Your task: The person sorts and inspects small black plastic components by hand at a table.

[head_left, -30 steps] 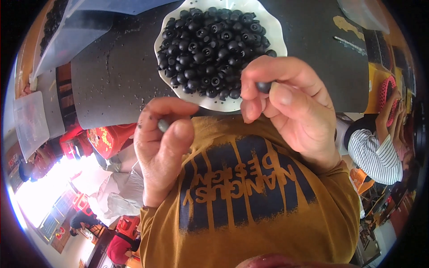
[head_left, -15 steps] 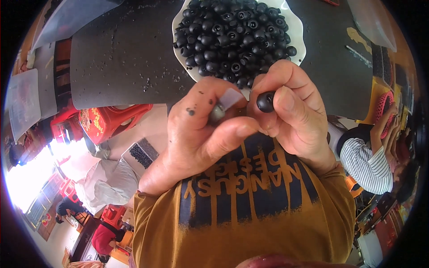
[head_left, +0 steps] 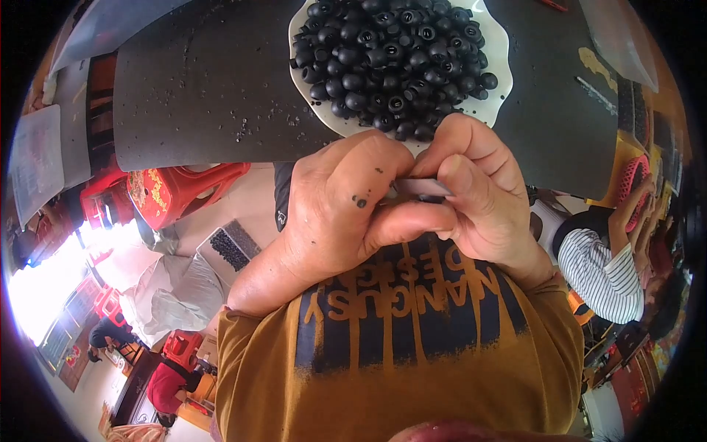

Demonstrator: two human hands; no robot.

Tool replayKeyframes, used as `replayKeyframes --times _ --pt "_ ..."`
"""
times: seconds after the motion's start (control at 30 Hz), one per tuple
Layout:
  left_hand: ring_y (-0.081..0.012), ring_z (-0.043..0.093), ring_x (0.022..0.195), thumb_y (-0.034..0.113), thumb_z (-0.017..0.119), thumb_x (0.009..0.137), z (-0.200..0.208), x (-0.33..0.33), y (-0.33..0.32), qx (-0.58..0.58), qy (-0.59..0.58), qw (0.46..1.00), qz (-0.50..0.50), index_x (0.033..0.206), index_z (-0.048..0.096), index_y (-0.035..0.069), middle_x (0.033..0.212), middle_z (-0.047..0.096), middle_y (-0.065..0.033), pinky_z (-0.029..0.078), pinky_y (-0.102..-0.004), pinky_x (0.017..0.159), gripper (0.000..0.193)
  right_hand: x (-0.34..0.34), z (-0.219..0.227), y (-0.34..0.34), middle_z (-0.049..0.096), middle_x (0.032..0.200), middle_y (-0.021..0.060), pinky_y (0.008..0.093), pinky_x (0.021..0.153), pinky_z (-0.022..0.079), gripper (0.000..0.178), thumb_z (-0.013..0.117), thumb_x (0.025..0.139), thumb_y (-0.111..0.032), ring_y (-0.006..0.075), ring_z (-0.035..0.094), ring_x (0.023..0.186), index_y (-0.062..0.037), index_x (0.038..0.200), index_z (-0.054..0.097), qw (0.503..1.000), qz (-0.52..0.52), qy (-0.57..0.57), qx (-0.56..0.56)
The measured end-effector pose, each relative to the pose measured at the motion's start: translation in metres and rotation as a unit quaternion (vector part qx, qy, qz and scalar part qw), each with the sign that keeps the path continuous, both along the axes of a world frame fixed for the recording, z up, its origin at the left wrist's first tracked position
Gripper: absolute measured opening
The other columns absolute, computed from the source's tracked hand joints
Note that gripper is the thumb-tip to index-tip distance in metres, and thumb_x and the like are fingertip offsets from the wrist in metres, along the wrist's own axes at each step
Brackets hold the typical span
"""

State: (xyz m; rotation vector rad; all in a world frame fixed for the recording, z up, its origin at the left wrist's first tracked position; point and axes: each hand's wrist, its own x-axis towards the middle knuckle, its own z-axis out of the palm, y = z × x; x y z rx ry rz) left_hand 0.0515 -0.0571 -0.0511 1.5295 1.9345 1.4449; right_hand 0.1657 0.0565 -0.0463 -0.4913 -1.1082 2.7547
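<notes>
In front of my chest my two hands meet, just below a white scalloped plate (head_left: 502, 55). My left hand (head_left: 331, 199) is closed round a small tool with a flat greyish blade (head_left: 420, 188); its handle is hidden by the fingers. The blade lies across to my right hand (head_left: 486, 188), which pinches a small round black rubber-like part (head_left: 431, 198). Most of that part is covered by blade and fingers. Many similar black parts (head_left: 390, 55), round with slotted necks, are heaped on the plate.
Black crumbs (head_left: 247, 131) are scattered over the dark table (head_left: 184, 96) on the left. A red stool (head_left: 177, 191), a tray of black pieces (head_left: 232, 247) and a white sack (head_left: 177, 295) stand on the floor. A person in a striped top (head_left: 600, 272) sits at right.
My left hand has turned and moved right, bringing the blade from in front of its own palm onto the black part. The right hand still pinches that part.
</notes>
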Motion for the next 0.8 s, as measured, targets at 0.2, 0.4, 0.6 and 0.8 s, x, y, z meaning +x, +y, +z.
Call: replayKeyframes --times 0.2,0.4,0.6,0.8 --pt "-0.0211 0.051 0.046 0.045 0.066 0.066 -0.006 0.002 0.002 0.018 0.018 1.000 0.008 0.074 0.049 0.003 0.058 0.049 -0.0064 0.041 -0.0293 0.042 0.046 -0.001 -0.005 -0.005 0.054 0.073 -0.0011 0.0150 0.051 0.036 0.012 0.053 0.088 -0.018 0.0022 0.045 0.058 -0.0056 0.086 0.053 0.999 -0.019 0.034 -0.022" --pt "-0.0213 0.049 0.045 0.049 0.064 0.067 -0.011 0.004 0.002 0.026 0.053 0.998 0.023 0.073 0.048 0.004 0.056 0.046 -0.0059 0.040 -0.0301 0.040 0.048 0.000 -0.005 -0.006 0.054 0.073 -0.0011 0.0152 0.053 0.037 0.012 0.053 0.088 -0.017 0.0019 0.046 0.061 -0.0059 0.085 0.052 0.999 -0.016 0.040 -0.028" --pt "-0.0221 0.049 0.045 0.052 0.061 0.068 -0.010 0.008 0.000 0.004 0.067 0.997 0.037 0.072 0.047 0.004 0.055 0.047 -0.0061 0.039 -0.0310 0.040 0.049 0.002 -0.010 -0.006 0.055 0.074 -0.0008 0.0143 0.051 0.035 0.013 0.052 0.089 -0.018 0.0010 0.044 0.059 -0.0063 0.084 0.052 0.999 -0.009 0.035 -0.009" --pt "-0.0227 0.049 0.045 0.052 0.061 0.067 -0.013 0.007 0.000 0.018 0.052 0.998 0.032 0.071 0.047 0.004 0.056 0.047 -0.0066 0.039 -0.0313 0.040 0.050 0.002 -0.009 -0.008 0.054 0.071 -0.0017 0.0143 0.050 0.034 0.013 0.052 0.089 -0.018 0.0008 0.042 0.057 -0.0063 0.084 0.052 0.999 -0.015 0.032 -0.028"
